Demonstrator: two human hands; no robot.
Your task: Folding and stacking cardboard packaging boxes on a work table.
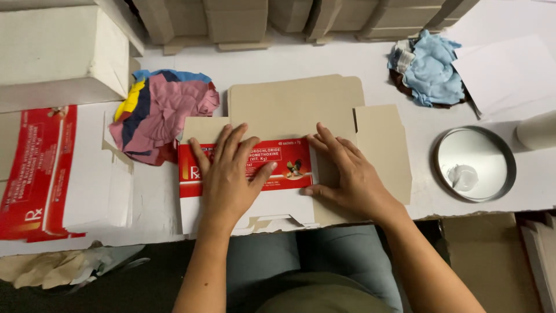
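Observation:
A flat carton blank point(289, 107), brown on its inside and printed red and white on its folded-over panel point(286, 168), lies on the white table point(336, 61) in front of me. My left hand point(229, 174) presses flat on the red printed panel, fingers spread. My right hand point(347, 174) presses on the fold line just right of that panel, fingertips touching its edge. A brown side flap point(385, 145) extends to the right of my right hand.
A pile of coloured rags point(159, 113) lies left of the blank. Another flat red and white carton point(40, 174) lies at far left. A blue cloth point(425, 66) and a round metal lid with white paste point(475, 163) sit at right. Stacked cartons point(231, 20) line the back.

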